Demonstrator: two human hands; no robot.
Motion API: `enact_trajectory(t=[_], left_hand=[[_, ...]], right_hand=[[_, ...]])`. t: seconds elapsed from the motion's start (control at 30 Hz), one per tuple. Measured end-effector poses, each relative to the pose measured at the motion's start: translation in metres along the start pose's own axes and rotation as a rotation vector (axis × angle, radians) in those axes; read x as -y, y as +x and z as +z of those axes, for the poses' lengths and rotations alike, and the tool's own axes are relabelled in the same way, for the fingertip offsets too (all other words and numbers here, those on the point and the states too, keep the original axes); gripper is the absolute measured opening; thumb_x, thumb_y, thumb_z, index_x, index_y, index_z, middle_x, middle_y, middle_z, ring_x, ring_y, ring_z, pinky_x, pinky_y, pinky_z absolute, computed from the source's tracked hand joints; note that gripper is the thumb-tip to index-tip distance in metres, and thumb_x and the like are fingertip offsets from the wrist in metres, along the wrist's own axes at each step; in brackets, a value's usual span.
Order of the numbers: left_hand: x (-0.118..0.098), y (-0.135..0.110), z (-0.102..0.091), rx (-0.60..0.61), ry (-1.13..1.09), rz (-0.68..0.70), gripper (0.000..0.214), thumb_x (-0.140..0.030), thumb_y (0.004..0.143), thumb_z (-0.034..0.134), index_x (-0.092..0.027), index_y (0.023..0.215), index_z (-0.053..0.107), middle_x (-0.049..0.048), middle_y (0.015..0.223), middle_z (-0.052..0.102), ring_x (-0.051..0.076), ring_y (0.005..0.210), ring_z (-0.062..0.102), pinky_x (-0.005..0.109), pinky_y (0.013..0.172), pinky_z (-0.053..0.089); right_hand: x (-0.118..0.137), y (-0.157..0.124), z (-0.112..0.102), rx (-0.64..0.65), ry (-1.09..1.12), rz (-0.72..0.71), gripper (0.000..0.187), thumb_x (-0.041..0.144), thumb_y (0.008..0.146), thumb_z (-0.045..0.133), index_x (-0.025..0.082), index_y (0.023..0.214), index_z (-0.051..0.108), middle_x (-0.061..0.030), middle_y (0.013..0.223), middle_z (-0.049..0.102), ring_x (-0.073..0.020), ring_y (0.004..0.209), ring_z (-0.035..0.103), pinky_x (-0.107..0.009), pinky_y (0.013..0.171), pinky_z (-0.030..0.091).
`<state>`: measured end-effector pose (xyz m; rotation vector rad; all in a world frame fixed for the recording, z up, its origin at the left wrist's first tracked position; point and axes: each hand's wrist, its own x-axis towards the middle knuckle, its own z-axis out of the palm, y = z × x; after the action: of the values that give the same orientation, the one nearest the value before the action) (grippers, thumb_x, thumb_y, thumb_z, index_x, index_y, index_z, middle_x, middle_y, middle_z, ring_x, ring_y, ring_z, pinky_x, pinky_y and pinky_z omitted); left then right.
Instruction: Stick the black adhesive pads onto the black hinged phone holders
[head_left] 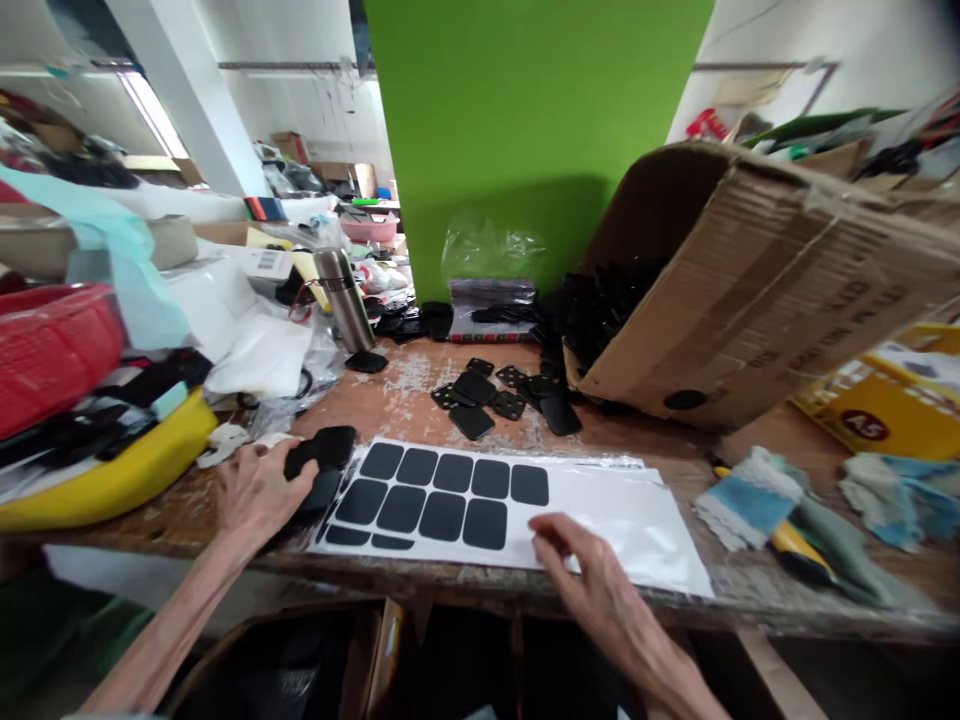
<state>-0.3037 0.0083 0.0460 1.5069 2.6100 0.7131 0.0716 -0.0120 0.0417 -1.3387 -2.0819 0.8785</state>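
Observation:
On the left of the bench, my left hand (259, 485) is closed on a black pad (301, 456), with thumb and fingers at its edges. More dark pads (335, 447) lie stacked beside and under it. A white backing sheet (600, 490) carries two rows of black rounded-square stickers (442, 515); bare white shows at its right part. Over the sheet's front edge, right of the lower row, my right hand (589, 560) has its thumb and index fingertips close together in a pinch. Whether anything thin is between them cannot be made out.
Loose black pads (472, 388), some with holes, lie behind the sheet. A tilted cardboard box (675, 310) of black pieces stands back right. Also around are a steel flask (346, 300), a red basket (60, 350), a blue-white cloth (750, 497) and a yellow-handled tool (802, 552).

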Motion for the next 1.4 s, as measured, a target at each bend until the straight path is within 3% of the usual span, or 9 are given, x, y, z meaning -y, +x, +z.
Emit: enact_trajectory(t=[0.1, 0.2, 0.33, 0.43, 0.67, 0.8, 0.93, 1.13, 1.4], left_hand=[[-0.037, 0.001, 0.007, 0.133, -0.051, 0.188, 0.040, -0.039, 0.074, 0.047, -0.015, 0.104, 0.059, 0.0118, 0.094, 0.061, 0.029, 0.094, 0.055, 0.040, 0.088, 0.040], [-0.088, 0.008, 0.031, 0.266, -0.140, 0.351, 0.038, -0.039, 0.078, 0.044, -0.017, 0.104, 0.059, 0.0090, 0.098, 0.063, 0.024, 0.097, 0.056, 0.035, 0.089, 0.040], [-0.147, 0.024, 0.076, 0.269, -0.155, 0.425, 0.049, -0.040, 0.080, 0.044, -0.018, 0.123, 0.050, 0.0127, 0.128, 0.048, 0.029, 0.122, 0.037, 0.043, 0.101, 0.027], [-0.167, 0.029, 0.096, 0.302, -0.150, 0.435, 0.054, -0.041, 0.079, 0.047, -0.018, 0.127, 0.045, 0.0168, 0.135, 0.041, 0.036, 0.126, 0.030, 0.053, 0.100, 0.021], [-0.154, 0.005, 0.085, 0.339, -0.162, 0.505, 0.042, -0.035, 0.079, 0.050, -0.020, 0.118, 0.053, 0.0150, 0.127, 0.046, 0.032, 0.120, 0.039, 0.049, 0.097, 0.029], [-0.149, -0.034, 0.068, 0.285, -0.206, 0.542, 0.029, -0.031, 0.086, 0.039, -0.017, 0.103, 0.057, 0.0097, 0.106, 0.054, 0.022, 0.103, 0.048, 0.037, 0.093, 0.035], [-0.153, -0.079, 0.068, 0.268, -0.238, 0.677, 0.022, -0.026, 0.086, 0.040, -0.019, 0.095, 0.059, 0.0078, 0.096, 0.056, 0.023, 0.095, 0.049, 0.038, 0.085, 0.040], [-0.152, -0.104, 0.088, 0.206, -0.182, 0.704, 0.030, -0.023, 0.085, 0.042, -0.018, 0.113, 0.053, 0.0099, 0.110, 0.051, 0.025, 0.104, 0.044, 0.044, 0.089, 0.039], [-0.147, -0.106, 0.102, 0.164, -0.065, 0.728, 0.035, -0.021, 0.085, 0.042, -0.019, 0.119, 0.051, 0.0115, 0.129, 0.046, 0.028, 0.121, 0.035, 0.050, 0.097, 0.032]], right_hand=[[-0.029, 0.052, -0.020, -0.224, -0.278, -0.083, 0.021, 0.028, 0.088, 0.036, 0.020, 0.095, 0.054, -0.0075, 0.091, 0.058, -0.0182, 0.081, 0.055, -0.031, 0.075, 0.044], [-0.056, 0.103, -0.022, -0.330, -0.431, -0.051, 0.025, 0.026, 0.086, 0.038, 0.016, 0.102, 0.054, -0.0147, 0.104, 0.055, -0.0263, 0.097, 0.049, -0.042, 0.084, 0.038], [-0.077, 0.140, -0.013, -0.374, -0.559, 0.005, 0.032, 0.023, 0.083, 0.042, 0.014, 0.112, 0.050, -0.0196, 0.115, 0.049, -0.0314, 0.103, 0.045, -0.050, 0.085, 0.034], [-0.083, 0.145, -0.009, -0.333, -0.597, -0.045, 0.032, 0.021, 0.082, 0.042, 0.013, 0.112, 0.051, -0.0194, 0.116, 0.048, -0.0311, 0.105, 0.044, -0.048, 0.086, 0.036], [-0.071, 0.123, -0.021, -0.162, -0.511, -0.222, 0.031, 0.019, 0.080, 0.047, 0.016, 0.110, 0.051, -0.0136, 0.119, 0.047, -0.0268, 0.110, 0.043, -0.041, 0.091, 0.038], [-0.049, 0.089, -0.033, -0.115, -0.414, -0.234, 0.022, 0.015, 0.086, 0.038, 0.019, 0.102, 0.052, -0.0088, 0.101, 0.053, -0.0200, 0.096, 0.049, -0.035, 0.086, 0.041], [-0.035, 0.067, -0.026, -0.028, -0.312, -0.260, 0.021, 0.010, 0.084, 0.040, 0.018, 0.098, 0.053, -0.0056, 0.091, 0.052, -0.0153, 0.087, 0.051, -0.027, 0.080, 0.044], [-0.041, 0.082, -0.004, 0.000, -0.350, -0.252, 0.023, 0.010, 0.083, 0.043, 0.019, 0.100, 0.056, -0.0074, 0.090, 0.050, -0.0200, 0.087, 0.048, -0.035, 0.078, 0.044], [-0.036, 0.100, -0.007, 0.121, -0.405, -0.276, 0.024, 0.005, 0.077, 0.044, 0.018, 0.093, 0.056, -0.0076, 0.093, 0.054, -0.0215, 0.090, 0.047, -0.036, 0.080, 0.039]])
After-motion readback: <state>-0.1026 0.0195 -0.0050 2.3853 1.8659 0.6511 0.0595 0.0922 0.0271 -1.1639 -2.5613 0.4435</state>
